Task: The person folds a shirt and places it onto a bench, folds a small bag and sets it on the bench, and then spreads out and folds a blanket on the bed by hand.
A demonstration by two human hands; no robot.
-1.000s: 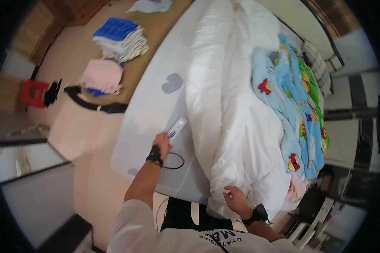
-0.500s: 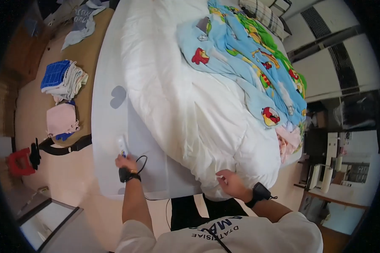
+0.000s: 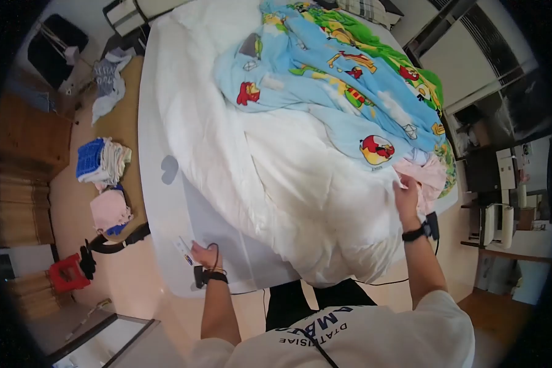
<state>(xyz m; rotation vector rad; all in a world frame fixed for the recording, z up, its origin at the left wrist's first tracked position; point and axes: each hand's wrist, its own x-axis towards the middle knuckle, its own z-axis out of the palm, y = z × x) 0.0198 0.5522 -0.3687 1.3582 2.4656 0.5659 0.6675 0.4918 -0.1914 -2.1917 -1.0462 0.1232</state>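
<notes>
My right hand [image 3: 406,199] is at the near right edge of the bed, its fingers closed on the edge of a crumpled pink cloth [image 3: 432,175]. My left hand [image 3: 205,254] rests low on the grey-white mattress [image 3: 196,211], with its fingers apart. Beside its fingertips lies a small white strip-shaped item [image 3: 184,249] with a blue and yellow end; its kind is unclear. Between my hands spreads a bulky white duvet [image 3: 300,184]. A light-blue cartoon blanket [image 3: 325,80] lies bunched over the duvet, up to the pink cloth.
A brown bench [image 3: 129,110] runs along the bed's left side. It carries a folded towel stack [image 3: 101,161], a pink folded cloth [image 3: 109,210] and a grey garment [image 3: 110,83]. A red stool [image 3: 67,273] stands on the floor. Shelves and a desk [image 3: 512,260] are at the right.
My right hand has left the duvet's near edge and moved right and away from me to the pink cloth. My left hand has shifted slightly right of the white item. The view has turned.
</notes>
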